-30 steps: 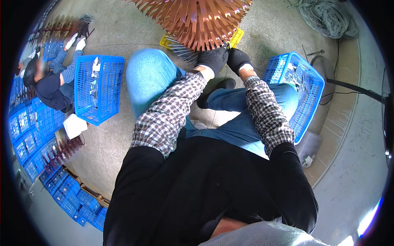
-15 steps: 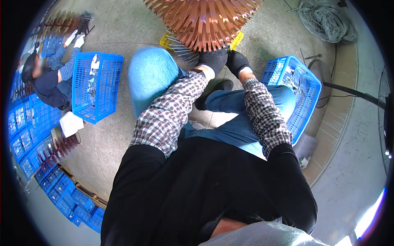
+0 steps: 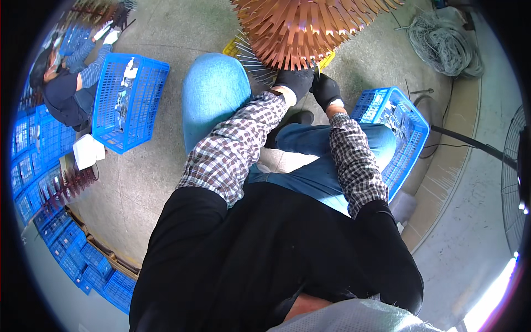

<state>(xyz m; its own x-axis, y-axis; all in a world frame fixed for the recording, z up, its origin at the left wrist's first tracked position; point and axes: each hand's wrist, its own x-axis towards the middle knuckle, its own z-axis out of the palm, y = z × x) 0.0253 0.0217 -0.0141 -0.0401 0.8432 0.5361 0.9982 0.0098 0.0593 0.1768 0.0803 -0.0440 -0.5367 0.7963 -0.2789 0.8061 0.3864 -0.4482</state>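
Note:
A large round stack of copper-coloured metal strips fans out at the top of the view, its pointed ends facing me. My left hand, in a black glove, is at the lower edge of these strips, its fingers hidden from view. Close beside it, my right hand, also black-gloved, has its fingers drawn together at the strip ends. What lies between them is too small to make out. Behind and below the strips, parts of a yellow crate show, with thin grey rods beside it.
By my right knee is a blue basket with small metal pieces. Another blue basket is on the left, near a co-worker in white gloves. Wire coils lie far right; blue crates line the left.
The view has shifted, so the strips and my hands appear slightly farther right. My right hand has turned slightly; both hands remain at the strips' lower edge.

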